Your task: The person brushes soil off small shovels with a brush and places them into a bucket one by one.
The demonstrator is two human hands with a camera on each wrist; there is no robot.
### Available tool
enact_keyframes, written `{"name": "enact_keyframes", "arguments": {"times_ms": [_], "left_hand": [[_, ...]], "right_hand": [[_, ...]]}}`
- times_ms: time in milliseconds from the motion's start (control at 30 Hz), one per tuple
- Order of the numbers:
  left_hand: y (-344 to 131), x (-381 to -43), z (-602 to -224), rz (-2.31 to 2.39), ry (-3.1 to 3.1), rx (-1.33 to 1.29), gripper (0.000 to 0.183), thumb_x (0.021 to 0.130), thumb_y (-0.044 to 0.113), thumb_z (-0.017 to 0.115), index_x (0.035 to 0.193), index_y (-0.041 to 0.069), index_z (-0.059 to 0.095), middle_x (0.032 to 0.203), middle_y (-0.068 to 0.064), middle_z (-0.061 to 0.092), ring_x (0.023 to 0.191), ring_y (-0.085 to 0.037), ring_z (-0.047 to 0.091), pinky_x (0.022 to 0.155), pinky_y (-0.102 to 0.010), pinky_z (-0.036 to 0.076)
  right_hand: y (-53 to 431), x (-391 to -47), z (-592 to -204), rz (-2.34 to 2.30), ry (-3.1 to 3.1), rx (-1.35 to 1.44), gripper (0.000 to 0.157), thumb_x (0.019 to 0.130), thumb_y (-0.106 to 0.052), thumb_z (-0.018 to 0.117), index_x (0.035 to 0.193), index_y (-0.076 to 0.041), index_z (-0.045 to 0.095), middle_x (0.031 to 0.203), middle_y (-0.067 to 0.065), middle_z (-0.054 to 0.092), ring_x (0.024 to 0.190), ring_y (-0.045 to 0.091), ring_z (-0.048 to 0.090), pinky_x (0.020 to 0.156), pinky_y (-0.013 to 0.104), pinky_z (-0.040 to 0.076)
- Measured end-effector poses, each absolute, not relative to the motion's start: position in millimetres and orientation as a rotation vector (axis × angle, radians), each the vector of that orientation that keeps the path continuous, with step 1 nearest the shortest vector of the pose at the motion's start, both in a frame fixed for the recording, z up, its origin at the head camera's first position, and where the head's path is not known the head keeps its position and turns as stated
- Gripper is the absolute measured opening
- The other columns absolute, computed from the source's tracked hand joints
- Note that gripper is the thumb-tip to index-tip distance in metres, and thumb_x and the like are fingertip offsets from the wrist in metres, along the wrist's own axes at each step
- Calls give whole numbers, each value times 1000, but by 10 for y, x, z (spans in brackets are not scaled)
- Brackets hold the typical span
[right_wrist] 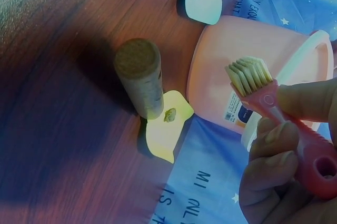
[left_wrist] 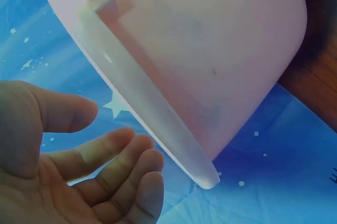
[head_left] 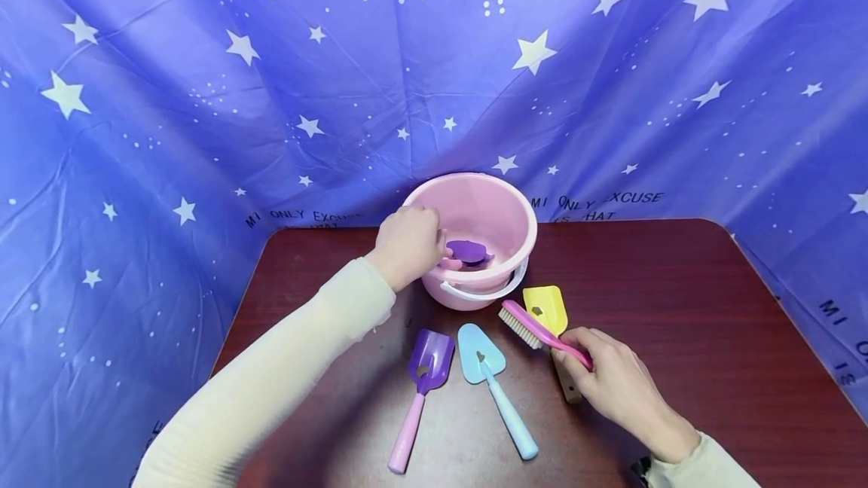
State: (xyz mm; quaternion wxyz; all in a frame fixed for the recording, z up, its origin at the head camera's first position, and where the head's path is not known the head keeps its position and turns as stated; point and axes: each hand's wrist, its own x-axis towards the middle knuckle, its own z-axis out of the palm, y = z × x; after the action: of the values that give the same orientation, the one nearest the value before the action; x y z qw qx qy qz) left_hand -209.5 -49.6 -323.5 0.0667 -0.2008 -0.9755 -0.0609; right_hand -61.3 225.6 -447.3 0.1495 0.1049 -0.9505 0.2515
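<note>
A pink bucket [head_left: 475, 205] with a white handle stands at the table's back. My left hand [head_left: 410, 243] is over its left rim; in the left wrist view its fingers are loosely bent and hold nothing. Inside the bucket lies a purple item [head_left: 468, 251] with a pink part beside it, partly hidden by the rim. My right hand [head_left: 620, 382] pinches a pink scrub brush [head_left: 522, 315] by its handle, cream bristles [right_wrist: 250, 74] outward. Beneath the brush is a yellow shovel [head_left: 552, 307] with a wooden handle [right_wrist: 139, 76], partly covered by brush and hand.
In front of the bucket, a purple shovel [head_left: 432, 356] with a pink handle and a light blue trowel [head_left: 481, 352] lie on the dark red table [head_left: 678, 307]. A blue star-printed cloth [head_left: 353, 59] hangs behind and at both sides.
</note>
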Motion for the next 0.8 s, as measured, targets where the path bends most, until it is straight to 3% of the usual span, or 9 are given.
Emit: {"name": "enact_keyframes", "arguments": {"times_ms": [300,633,800], "left_hand": [[-655,-1902,-3289,-336,-2783,-639,18,89,23,59,81,7,55,79,-9,54,77,-30,61,64,-45,50],[-812,-1747,-3429,-434,-2673,-651,15,87,18,58,93,4,61,81,-10,55,74,-30,58,62,-44,48],[-873,-1659,-3481,-469,-2630,-655,12,86,17,60,89,5,61,78,-8,53,70,-28,55,58,-43,46]], "right_hand": [[2257,-611,-4445,715,-2734,301,16,78,-18,77,87,-23,64,68,-16,44,57,4,41,52,25,33],[2241,-622,-4437,712,-2730,304,16,79,-18,77,86,-24,64,69,-16,46,58,4,41,52,26,33],[2252,-619,-4436,706,-2729,310,15,78,-19,76,87,-23,65,70,-15,46,59,5,42,53,26,34]]}}
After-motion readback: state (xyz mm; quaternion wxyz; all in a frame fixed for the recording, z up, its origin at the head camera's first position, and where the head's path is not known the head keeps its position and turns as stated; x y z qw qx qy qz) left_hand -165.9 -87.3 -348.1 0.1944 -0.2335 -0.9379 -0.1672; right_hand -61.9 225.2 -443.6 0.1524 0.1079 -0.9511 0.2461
